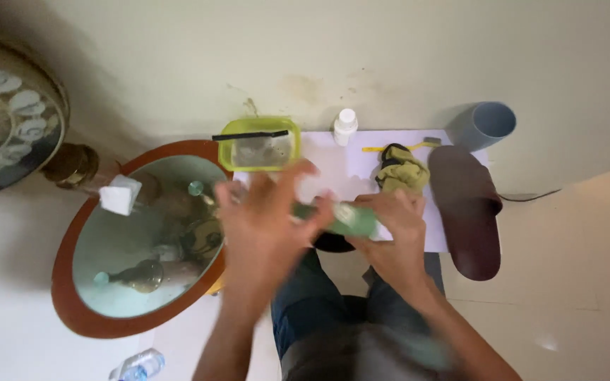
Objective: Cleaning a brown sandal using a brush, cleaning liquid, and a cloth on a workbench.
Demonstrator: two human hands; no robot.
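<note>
Pale cream wall [361, 49], faintly stained, meeting a light glossy floor [573, 240]. Oval glass-topped side table [72, 282] with a brown wooden rim at left; white paper sheet [333, 159] spread along the wall base.

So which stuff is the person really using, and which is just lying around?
In use:
- green tube, held in the right hand
- left hand, blurred, fingers spread at the tube's other end

Lying about:
- brown slipper
- yellow-green cloth
- toothbrush
- white bottle
- lime-rimmed box
- grey pipe
- oval mirror
- white paper
</note>
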